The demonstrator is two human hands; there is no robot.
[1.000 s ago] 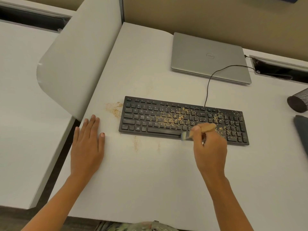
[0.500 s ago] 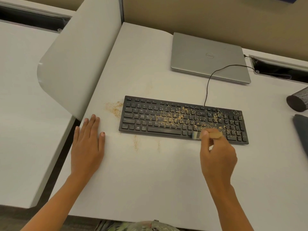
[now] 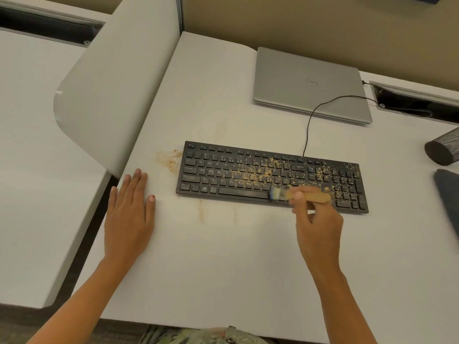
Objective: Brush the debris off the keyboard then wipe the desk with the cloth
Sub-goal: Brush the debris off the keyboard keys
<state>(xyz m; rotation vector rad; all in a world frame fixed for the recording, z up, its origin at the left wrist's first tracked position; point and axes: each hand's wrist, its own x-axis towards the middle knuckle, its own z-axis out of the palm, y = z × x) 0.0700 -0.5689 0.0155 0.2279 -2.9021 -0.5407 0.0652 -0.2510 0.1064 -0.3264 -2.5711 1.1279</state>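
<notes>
Right hand grips a small wooden-handled brush, bristles on the crumb-strewn black keyboard's front edge; left hand lies flat, fingers straight, on the white surface.

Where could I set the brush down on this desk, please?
The widest bare patch of desk lies between the left hand and right hand, nearer than the keyboard. Another lies left of the laptop, behind the keyboard. Crumbs litter the desk off the keyboard's left end; the cloth crowds the right edge.
</notes>
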